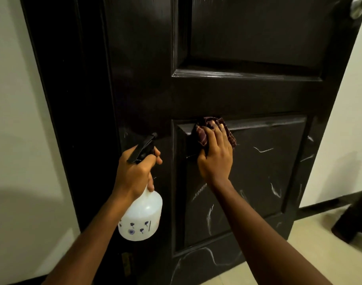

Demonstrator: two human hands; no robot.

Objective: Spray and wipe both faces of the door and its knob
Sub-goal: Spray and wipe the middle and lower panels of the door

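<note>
Pressing a dark reddish cloth [201,135] flat against the door [248,95], the right hand [216,159] lies with its fingers straight and slightly spread over the bunched fabric, the thumb along the cloth's left side. The cloth sits at the upper left corner of the door's lower recessed panel [258,171], just under the moulding edge. The right forearm reaches up from the near right of the view, the wrist nearly in line with it and the back of the hand facing the camera.

The left hand [132,175] grips the spray bottle [142,219] with its fingers curled round the neck below the black trigger head [143,149]; the fingertips lie in front of the trigger. The bottle hangs upright, close to the door's left stile, its nozzle pointing up and right toward the door face. Its white, translucent body carries small blue flower prints. The left forearm comes up from the near left.

Pale wet streaks [275,190] run over the lower panel and the rail beneath it. The metal knob [358,8] shows at the far upper right, partly cut off by the frame edge and well apart from both hands. A brass hinge [127,262] sits low on the left edge. A white wall [15,120] stands to the left and a pale tiled floor [320,254] lies to the right.
</note>
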